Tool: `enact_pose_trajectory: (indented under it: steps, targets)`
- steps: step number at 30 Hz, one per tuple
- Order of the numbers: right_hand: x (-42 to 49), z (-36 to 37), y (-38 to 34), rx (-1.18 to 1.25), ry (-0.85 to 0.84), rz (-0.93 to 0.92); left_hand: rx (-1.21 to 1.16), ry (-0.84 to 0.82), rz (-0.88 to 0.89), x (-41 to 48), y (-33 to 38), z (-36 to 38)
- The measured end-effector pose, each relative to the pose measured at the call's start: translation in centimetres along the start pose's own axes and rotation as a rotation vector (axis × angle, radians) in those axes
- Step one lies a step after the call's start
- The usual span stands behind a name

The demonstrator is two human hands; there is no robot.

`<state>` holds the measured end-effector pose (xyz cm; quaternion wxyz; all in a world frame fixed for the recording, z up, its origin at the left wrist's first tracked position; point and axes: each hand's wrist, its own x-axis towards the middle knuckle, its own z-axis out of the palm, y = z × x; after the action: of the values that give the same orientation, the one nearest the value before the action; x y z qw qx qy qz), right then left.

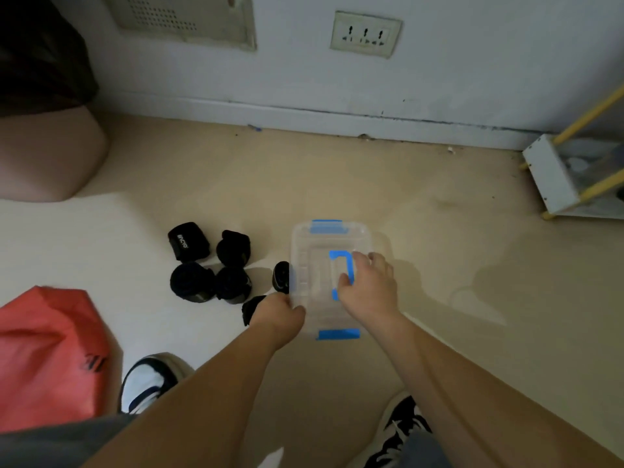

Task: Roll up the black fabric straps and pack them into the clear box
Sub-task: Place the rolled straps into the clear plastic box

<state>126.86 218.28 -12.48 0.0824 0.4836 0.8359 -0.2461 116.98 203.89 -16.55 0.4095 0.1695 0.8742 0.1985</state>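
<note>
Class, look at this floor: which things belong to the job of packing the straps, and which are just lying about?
For the job:
- clear box, lid on, with the left hand and right hand on it
- black straps, rolled, on the floor beside it

Lying about:
- red bag
- white rack
- wall socket
- shoes

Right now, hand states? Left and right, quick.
Left hand: grips the clear box at its left edge.
Right hand: fingers curled on the blue lid handle, apparently gripping it.

Home room: wall socket (365, 34), skirting board (304, 118), sneakers (148, 383).
</note>
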Motion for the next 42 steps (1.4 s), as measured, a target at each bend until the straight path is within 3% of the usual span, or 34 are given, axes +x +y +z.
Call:
enact_pose_trajectory:
  steps: [3,7,11,15,21,29,35,38,42]
  targets:
    - [1.6,0.2,4.0,0.035,0.004,0.251,0.046,0.031,0.006,0.3,0.3,-0.2]
    - [1.4,1.3,5.9,0.634,-0.181,0.516,0.023,0.172,-0.014,0.3,1.0,0.5]
    - [1.9,2.4,5.8,0.546,-0.067,0.411,-0.060,0.312,-0.032,0.4,2.3,0.9]
    - [2.6,1.8,5.9,0.581,-0.048,0.411,-0.084,0.369,0.082,0.2,4.3,0.8]
    - [1.2,-0.1,6.6,0.795,-0.068,0.470,-0.228,0.261,0.009,-0.1,5.8,-0.8]
    - [0.2,-0.4,6.2,0.827,-0.020,0.397,-0.305,0.182,0.020,-0.5,4.7,-0.1]
    - [0.0,0.9,6.1,0.842,0.010,0.587,-0.377,0.093,0.041,-1.4,5.1,0.6]
    - [-0.2,1.7,5.2,0.903,-0.077,0.655,-0.409,0.091,-0.084,-2.0,4.1,2.8]
    - [-0.5,2.3,5.7,0.770,-0.155,0.660,-0.614,0.012,-0.226,-2.8,3.0,4.7]
